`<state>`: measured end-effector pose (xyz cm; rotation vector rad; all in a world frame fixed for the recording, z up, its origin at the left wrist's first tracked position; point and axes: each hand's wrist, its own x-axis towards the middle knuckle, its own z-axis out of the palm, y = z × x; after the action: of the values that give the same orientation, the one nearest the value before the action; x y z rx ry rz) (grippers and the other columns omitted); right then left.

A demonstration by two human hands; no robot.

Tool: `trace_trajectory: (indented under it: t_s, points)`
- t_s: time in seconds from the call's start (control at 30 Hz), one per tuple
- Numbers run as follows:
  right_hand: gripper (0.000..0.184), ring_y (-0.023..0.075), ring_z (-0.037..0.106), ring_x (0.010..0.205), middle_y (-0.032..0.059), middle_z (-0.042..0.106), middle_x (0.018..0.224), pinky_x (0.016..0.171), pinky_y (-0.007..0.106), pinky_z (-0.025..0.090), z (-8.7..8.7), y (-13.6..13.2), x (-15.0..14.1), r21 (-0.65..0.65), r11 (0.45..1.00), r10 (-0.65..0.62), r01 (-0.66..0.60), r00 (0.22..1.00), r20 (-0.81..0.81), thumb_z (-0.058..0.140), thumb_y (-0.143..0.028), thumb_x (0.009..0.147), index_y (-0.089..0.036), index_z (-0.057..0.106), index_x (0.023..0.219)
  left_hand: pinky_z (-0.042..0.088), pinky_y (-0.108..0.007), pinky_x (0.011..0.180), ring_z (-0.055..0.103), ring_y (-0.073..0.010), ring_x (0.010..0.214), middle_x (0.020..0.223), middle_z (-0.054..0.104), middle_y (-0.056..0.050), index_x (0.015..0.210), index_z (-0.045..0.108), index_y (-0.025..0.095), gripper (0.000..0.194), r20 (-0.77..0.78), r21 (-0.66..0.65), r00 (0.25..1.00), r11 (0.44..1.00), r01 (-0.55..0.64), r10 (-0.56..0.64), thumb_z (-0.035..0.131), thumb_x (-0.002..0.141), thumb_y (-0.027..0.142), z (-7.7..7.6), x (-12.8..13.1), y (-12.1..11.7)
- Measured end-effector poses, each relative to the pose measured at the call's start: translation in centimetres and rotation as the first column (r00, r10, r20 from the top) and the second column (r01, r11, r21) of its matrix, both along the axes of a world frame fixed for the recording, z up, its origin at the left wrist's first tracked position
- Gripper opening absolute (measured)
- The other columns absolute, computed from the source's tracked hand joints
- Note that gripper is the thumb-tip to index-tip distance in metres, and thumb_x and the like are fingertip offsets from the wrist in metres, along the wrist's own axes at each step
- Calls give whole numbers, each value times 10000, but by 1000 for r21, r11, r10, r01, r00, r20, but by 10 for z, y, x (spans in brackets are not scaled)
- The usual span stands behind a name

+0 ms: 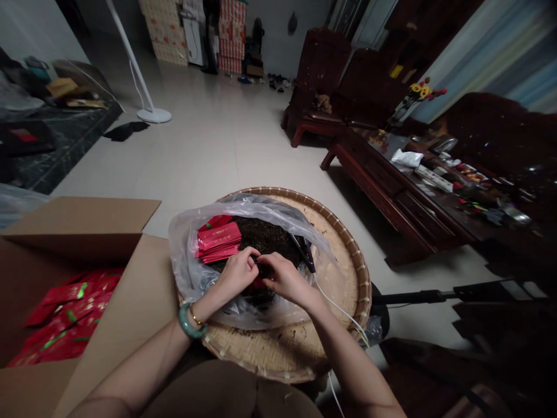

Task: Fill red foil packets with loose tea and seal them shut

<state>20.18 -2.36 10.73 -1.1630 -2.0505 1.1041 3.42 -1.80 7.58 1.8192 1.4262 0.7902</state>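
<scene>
My left hand [238, 271] and my right hand [285, 280] meet above an open clear plastic bag [185, 238] of dark, dried, tea-like leaves [265, 232]. The fingers of both are curled in a pinch, fingertips nearly touching. A small dark bit shows between them, but I cannot make out what it is. Some red shows beneath the hands, mostly hidden. To the left of my fingers, a stack of red packets [220, 239] rests inside the bag. A black tong-like tool [307, 253] with a white cord lies to the right of my right hand.
Under the bag is a round woven bamboo tray [300, 348]. An open cardboard box [126, 313] at left holds many red packets [73, 313]. A black pole [418, 297] stretches rightward from the tray. Farther right stands a cluttered dark wooden table [369, 180]; a white stand [154, 115] is behind.
</scene>
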Motion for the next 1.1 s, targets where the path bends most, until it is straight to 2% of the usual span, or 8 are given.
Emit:
trace_trajectory:
  t_s: [0.1,0.23,0.4,0.53,0.7,0.9,1.0,1.1]
  points:
    - [473,189,569,807,18,648,897,784,306,426,-2,-1,1,-20,999,36,-36,999,1,503,20,630,-250,663,984,406,-213,517,555,-112,520,596,586,33,913,584,173,276,2,-16,1000,1000,-23,23,483,671,88,0,0,0]
    - [400,196,572,764,14,658,784,798,312,408,-5,-1,-1,5,1000,-19,19,999,31,504,25,642,-258,705,842,408,-213,498,552,-114,505,581,579,36,884,580,175,258,43,-38,999,999,-30,32,480,660,96,1,1,-1]
    - [310,175,540,721,34,615,794,749,308,415,-3,0,0,40,994,-101,101,995,-6,554,-61,716,-257,709,899,416,-198,468,554,-102,472,575,576,44,891,564,175,235,97,-40,994,998,-52,56,469,683,121,1,-2,-2]
    - [190,159,534,680,25,594,757,671,287,410,2,3,2,45,990,-136,136,991,9,618,-145,735,-248,711,865,426,-191,423,557,-100,425,549,547,62,903,546,174,231,203,-130,975,989,-68,94,472,685,155,-2,-5,-1]
    - [96,156,552,680,19,620,739,644,266,408,0,2,-1,51,979,-200,199,980,8,669,-178,717,-225,694,796,454,-186,382,571,-102,410,558,508,78,909,526,172,251,331,-257,935,966,-39,126,485,662,160,-8,-5,0]
    - [54,130,544,635,3,596,693,586,230,403,-7,-1,-6,103,974,-206,200,978,44,661,-144,703,-190,648,728,463,-171,373,571,-91,403,558,496,83,907,530,169,257,374,-277,917,960,-33,139,499,652,153,-14,-6,3]
    - [17,124,541,621,-4,585,676,576,226,416,-11,4,-1,97,949,-301,300,954,-5,649,-193,729,-184,634,732,463,-176,368,564,-92,395,547,492,83,896,538,169,249,368,-285,917,957,-45,153,497,651,157,-12,-7,3]
    - [63,130,541,644,13,581,736,577,234,436,-13,7,8,122,905,-407,409,913,-41,629,-229,747,-179,629,786,459,-178,361,565,-98,400,539,492,81,886,540,165,242,365,-284,918,958,-47,153,502,647,165,-8,-9,2]
